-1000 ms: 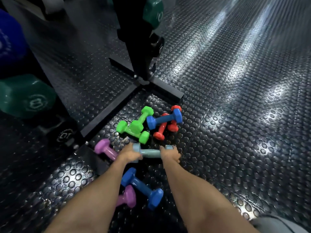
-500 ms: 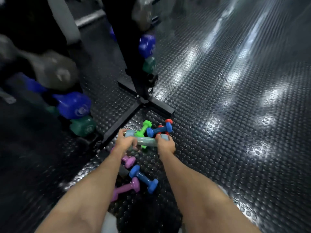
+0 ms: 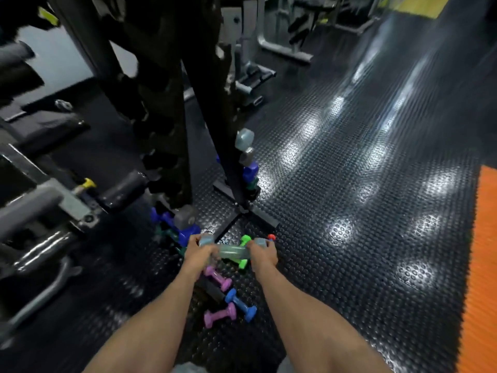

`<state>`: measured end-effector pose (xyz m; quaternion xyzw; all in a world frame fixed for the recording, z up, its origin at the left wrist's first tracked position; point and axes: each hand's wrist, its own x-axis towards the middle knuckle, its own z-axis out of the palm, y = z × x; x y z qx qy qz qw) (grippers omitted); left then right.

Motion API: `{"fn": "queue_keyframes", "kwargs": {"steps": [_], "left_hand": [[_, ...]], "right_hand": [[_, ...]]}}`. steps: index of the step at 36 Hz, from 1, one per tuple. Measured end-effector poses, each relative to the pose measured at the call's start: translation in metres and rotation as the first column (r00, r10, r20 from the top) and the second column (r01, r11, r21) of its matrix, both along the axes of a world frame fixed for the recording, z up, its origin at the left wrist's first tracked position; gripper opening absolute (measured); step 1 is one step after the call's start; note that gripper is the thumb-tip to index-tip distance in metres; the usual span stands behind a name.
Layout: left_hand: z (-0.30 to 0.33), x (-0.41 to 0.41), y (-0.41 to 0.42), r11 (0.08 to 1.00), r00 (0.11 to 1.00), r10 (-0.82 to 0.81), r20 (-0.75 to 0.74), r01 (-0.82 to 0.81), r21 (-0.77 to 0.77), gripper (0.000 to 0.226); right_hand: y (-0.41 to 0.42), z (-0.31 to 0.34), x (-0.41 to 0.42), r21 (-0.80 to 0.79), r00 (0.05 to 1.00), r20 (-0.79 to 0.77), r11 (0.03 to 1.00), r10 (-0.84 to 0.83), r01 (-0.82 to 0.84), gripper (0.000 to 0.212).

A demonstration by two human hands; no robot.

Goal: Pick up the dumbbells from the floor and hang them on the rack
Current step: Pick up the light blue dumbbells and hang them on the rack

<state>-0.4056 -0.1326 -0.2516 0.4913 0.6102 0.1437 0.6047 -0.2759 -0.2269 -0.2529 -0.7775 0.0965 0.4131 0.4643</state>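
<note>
held dumbbell: a pale grey-blue dumbbell (image 3: 231,251) is lifted off the floor, lying crosswise between both hands, just near of the rack's foot.
left hand: the left hand (image 3: 199,251) has its fingers curled round the left end of the bar.
right hand: the right hand (image 3: 263,253) has its fingers wrapped round the right end.
rack: the black rack (image 3: 215,109) rises at centre far; blurred in its upper part.
done: several dumbbells already hang on it, a grey-blue head (image 3: 244,139) topmost on the right side, grey, blue and green ones below it, and more blue and grey ones low on the left side (image 3: 180,224).
left on floor: a green dumbbell (image 3: 244,262) partly hidden behind the held one, a red end (image 3: 271,236) peeking past the right hand, two purple dumbbells (image 3: 218,278) (image 3: 219,317) and a blue dumbbell (image 3: 240,305) near the arms.
progress: by my reading, somewhere in the middle; one is in hand and not yet hung, at least five remain down.
next: raise it to a free peg; which pegs are free i cannot tell.
floor: studded black rubber floor (image 3: 349,211), an orange mat (image 3: 484,265) at far right.
</note>
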Motion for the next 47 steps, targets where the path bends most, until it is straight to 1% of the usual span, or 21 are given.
{"fn": "queue_keyframes", "kwargs": {"steps": [2, 5, 6, 9, 11, 12, 14, 16, 18, 20, 21, 23, 25, 27, 32, 34, 37, 40, 42, 45, 47], "left_hand": [[0.022, -0.008, 0.005, 1.0, 1.0, 0.017, -0.007, -0.017, -0.005, 0.038], [0.059, -0.024, 0.02, 0.996, 0.996, 0.083, -0.013, -0.084, -0.02, 0.01], [0.071, -0.028, 0.027, 0.994, 0.995, 0.102, -0.015, -0.102, -0.024, 0.005], [0.097, -0.042, 0.049, 0.989, 0.987, 0.15, -0.05, -0.151, -0.011, 0.027], [0.109, -0.055, 0.068, 0.978, 0.977, 0.201, -0.068, -0.204, -0.037, 0.039], [0.114, -0.061, 0.08, 0.974, 0.975, 0.215, -0.063, -0.219, -0.059, 0.043], [0.12, -0.07, 0.099, 0.964, 0.968, 0.246, -0.041, -0.249, -0.09, 0.049], [0.128, -0.085, 0.119, 0.977, 0.977, 0.204, -0.064, -0.207, -0.048, 0.053], [0.138, -0.095, 0.137, 0.983, 0.981, 0.179, -0.076, -0.181, -0.022, 0.05], [0.148, -0.104, 0.159, 0.991, 0.988, 0.119, -0.102, -0.112, 0.071, 0.049], [0.153, -0.107, 0.168, 0.992, 0.991, 0.079, -0.106, -0.067, 0.108, 0.049], [0.16, -0.109, 0.187, 0.987, 0.992, 0.047, -0.115, -0.029, 0.156, 0.051], [0.165, -0.108, 0.203, 0.988, 0.994, 0.025, -0.106, -0.008, 0.154, 0.054], [0.169, -0.105, 0.222, 0.99, 0.995, -0.007, -0.101, 0.021, 0.141, 0.057], [0.173, -0.096, 0.25, 0.988, 0.991, -0.105, -0.08, 0.113, 0.106, 0.053], [0.17, -0.09, 0.259, 0.985, 0.988, -0.141, -0.067, 0.147, 0.088, 0.048], [0.166, -0.082, 0.27, 0.983, 0.983, -0.17, -0.063, 0.173, 0.06, 0.048], [0.16, -0.074, 0.282, 0.985, 0.985, -0.163, -0.056, 0.166, 0.049, 0.044], [0.152, -0.07, 0.292, 0.984, 0.983, -0.173, -0.062, 0.176, 0.042, 0.048], [0.14, -0.069, 0.296, 0.98, 0.977, -0.195, -0.086, 0.197, 0.015, 0.046], [0.131, -0.068, 0.297, 0.98, 0.977, -0.191, -0.095, 0.195, 0.029, 0.04]], "right_hand": [[0.003, 0.025, -0.009, 0.008, 1.0, -0.012, 1.0, 0.008, -0.008, 0.045], [0.016, 0.065, -0.025, 0.021, 1.0, -0.02, 1.0, 0.013, -0.012, 0.048], [0.022, 0.077, -0.03, 0.031, 0.999, -0.034, 1.0, 0.007, -0.005, 0.049], [0.043, 0.103, -0.047, 0.067, 0.998, -0.066, 0.998, 0.007, -0.002, 0.058], [0.057, 0.116, -0.06, 0.044, 0.998, -0.062, 0.999, 0.01, -0.007, 0.064], [0.065, 0.123, -0.068, 0.03, 0.998, -0.056, 0.999, -0.008, 0.01, 0.064], [0.08, 0.133, -0.077, 0.032, 0.999, -0.037, 0.999, -0.013, 0.014, 0.055], [0.099, 0.138, -0.093, 0.016, 0.999, -0.046, 1.0, -0.027, 0.027, 0.05], [0.117, 0.143, -0.104, 0.02, 0.996, -0.074, 0.998, -0.051, 0.053, 0.047], [0.136, 0.148, -0.116, 0.063, 0.985, -0.139, 0.992, -0.1, 0.109, 0.044], [0.145, 0.149, -0.121, 0.081, 0.982, -0.152, 0.989, -0.112, 0.125, 0.046], [0.161, 0.151, -0.127, 0.096, 0.981, -0.153, 0.987, -0.116, 0.131, 0.055], [0.175, 0.153, -0.13, 0.1, 0.977, -0.161, 0.983, -0.14, 0.157, 0.062], [0.189, 0.155, -0.133, 0.113, 0.97, -0.175, 0.976, -0.167, 0.188, 0.063], [0.207, 0.159, -0.134, 0.124, 0.939, -0.221, 0.948, -0.262, 0.293, 0.061], [0.213, 0.158, -0.13, 0.087, 0.942, -0.182, 0.95, -0.282, 0.301, 0.063], [0.222, 0.158, -0.123, 0.058, 0.95, -0.134, 0.954, -0.283, 0.293, 0.066], [0.235, 0.16, -0.114, 0.055, 0.931, -0.17, 0.941, -0.322, 0.335, 0.059], [0.244, 0.155, -0.109, 0.036, 0.913, -0.196, 0.928, -0.357, 0.37, 0.054], [0.247, 0.141, -0.11, 0.015, 0.892, -0.248, 0.919, -0.379, 0.394, 0.053], [0.249, 0.13, -0.111, 0.003, 0.906, -0.209, 0.926, -0.368, 0.377, 0.054]]}}
